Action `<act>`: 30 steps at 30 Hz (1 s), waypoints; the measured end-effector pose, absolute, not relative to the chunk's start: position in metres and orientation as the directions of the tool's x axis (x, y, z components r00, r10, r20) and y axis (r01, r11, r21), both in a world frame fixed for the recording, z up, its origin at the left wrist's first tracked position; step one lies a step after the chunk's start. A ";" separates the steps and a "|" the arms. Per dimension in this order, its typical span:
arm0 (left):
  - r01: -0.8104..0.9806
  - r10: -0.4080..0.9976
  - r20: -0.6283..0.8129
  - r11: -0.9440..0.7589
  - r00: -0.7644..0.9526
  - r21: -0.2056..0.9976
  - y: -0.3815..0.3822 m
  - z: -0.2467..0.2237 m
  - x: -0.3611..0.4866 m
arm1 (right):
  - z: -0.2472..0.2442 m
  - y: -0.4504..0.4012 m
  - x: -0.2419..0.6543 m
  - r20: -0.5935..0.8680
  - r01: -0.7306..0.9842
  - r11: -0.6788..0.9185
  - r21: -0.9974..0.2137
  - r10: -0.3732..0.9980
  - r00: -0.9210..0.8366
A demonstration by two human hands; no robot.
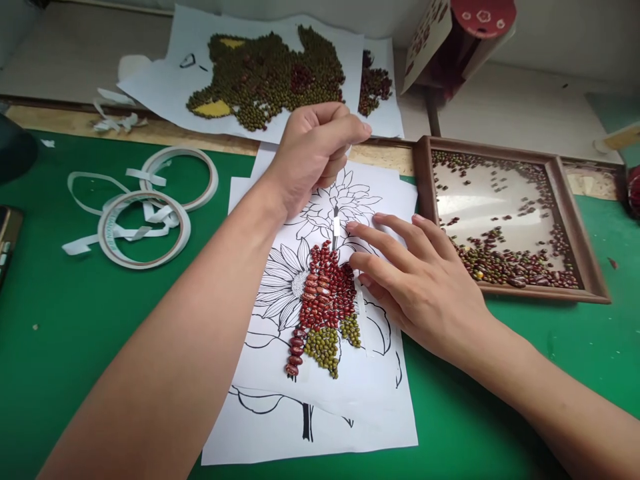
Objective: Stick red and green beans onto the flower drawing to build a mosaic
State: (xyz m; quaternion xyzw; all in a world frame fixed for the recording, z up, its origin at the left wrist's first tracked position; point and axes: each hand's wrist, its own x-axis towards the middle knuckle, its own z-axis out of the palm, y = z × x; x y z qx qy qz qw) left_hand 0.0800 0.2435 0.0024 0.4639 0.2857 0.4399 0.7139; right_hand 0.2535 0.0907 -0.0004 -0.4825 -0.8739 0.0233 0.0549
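A paper with a line drawing of flowers (pixel 280 280) lies on the green table, partly covered with red beans (pixel 325 287) and green beans (pixel 323 348). My left hand (pixel 317 150) is closed above the drawing's top part; what its curled fingers hold, if anything, is hidden. My right hand (pixel 415 280) rests with spread fingers on the paper's right side, beside the red beans. Between the hands, a small white strip (pixel 337 227) sits on the drawn stem just above the red beans.
Two tape rolls (pixel 145 262) with loose strips lie at left. A framed tray of loose beans (pixel 520 293) stands at right. Behind are a bean-covered picture (pixel 270 73) and a red-topped container (pixel 483 17). A phone (pixel 9 233) shows at far left.
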 end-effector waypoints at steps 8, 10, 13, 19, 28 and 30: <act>-0.351 0.899 0.005 0.166 0.438 0.921 0.243 0.006 0.080 | 0.000 0.091 0.253 0.057 0.836 0.548 -0.029 0.836 -0.546; -0.346 0.901 0.002 0.164 0.434 0.924 0.242 0.007 0.080 | -0.001 0.091 0.254 0.058 0.835 0.550 -0.022 0.834 -0.548; -0.338 0.901 -0.012 0.174 0.433 0.925 0.241 0.007 0.080 | -0.001 0.091 0.254 0.060 0.835 0.550 -0.021 0.835 -0.548; -0.361 0.897 0.028 0.149 0.441 0.920 0.242 0.003 0.080 | -0.002 0.091 0.254 0.066 0.837 0.547 -0.030 0.836 -0.544; -0.392 0.903 -0.004 0.191 0.429 0.900 0.244 0.001 0.080 | -0.002 0.090 0.254 0.065 0.840 0.541 -0.040 0.840 -0.538; -0.392 0.904 -0.007 0.193 0.428 0.899 0.244 0.001 0.080 | -0.002 0.090 0.254 0.058 0.842 0.539 -0.032 0.842 -0.537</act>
